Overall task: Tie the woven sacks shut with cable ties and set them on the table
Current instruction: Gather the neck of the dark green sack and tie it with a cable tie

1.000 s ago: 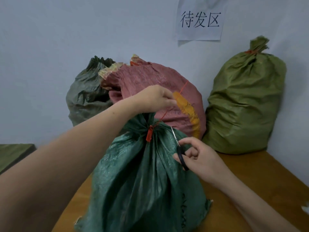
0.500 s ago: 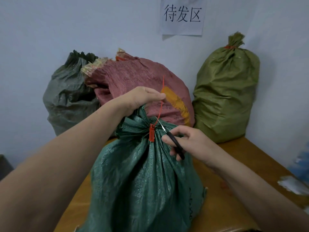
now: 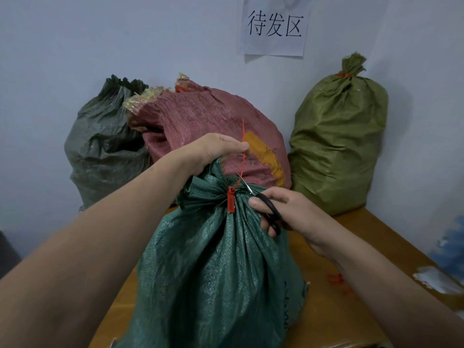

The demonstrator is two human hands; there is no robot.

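Observation:
A teal green woven sack [image 3: 213,267] stands on the wooden table [image 3: 356,237] right in front of me. Its gathered neck is cinched by a red cable tie [image 3: 231,200], whose thin tail rises past my left thumb. My left hand [image 3: 216,149] grips the bunched top of the sack and pinches that tail upright. My right hand [image 3: 283,212] holds black-handled scissors [image 3: 268,209]; their open blades sit around the tail just above the tie's lock.
Three tied sacks stand against the wall: a dark green sack [image 3: 105,144] at left, a red sack [image 3: 216,126] in the middle, an olive sack [image 3: 336,144] at right. A paper sign [image 3: 273,26] hangs above. Red offcuts [image 3: 337,280] lie on the table beside my right forearm.
My right hand has brought the scissors up from the side of the sack to the tie's tail. My left hand has pulled the tail from slanting to upright.

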